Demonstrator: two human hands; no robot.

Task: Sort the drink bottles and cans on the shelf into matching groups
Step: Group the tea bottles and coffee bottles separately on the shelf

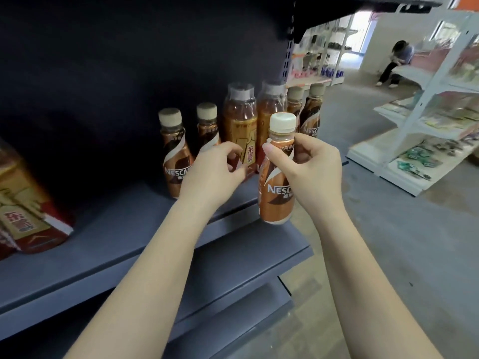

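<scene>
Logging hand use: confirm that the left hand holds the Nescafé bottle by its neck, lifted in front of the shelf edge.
Wrong hand. The head view shows the right hand holding the Nescafé bottle by its neck, lifted in front of the shelf edge.

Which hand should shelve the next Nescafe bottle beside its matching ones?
Right hand: it already grips the Nescafe bottle off the shelf. Left hand is at the standing bottles, holding nothing.

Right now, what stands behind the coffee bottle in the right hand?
Behind the held coffee bottle stand a tall tea bottle and two coffee bottles. Their lower parts are covered.
</scene>
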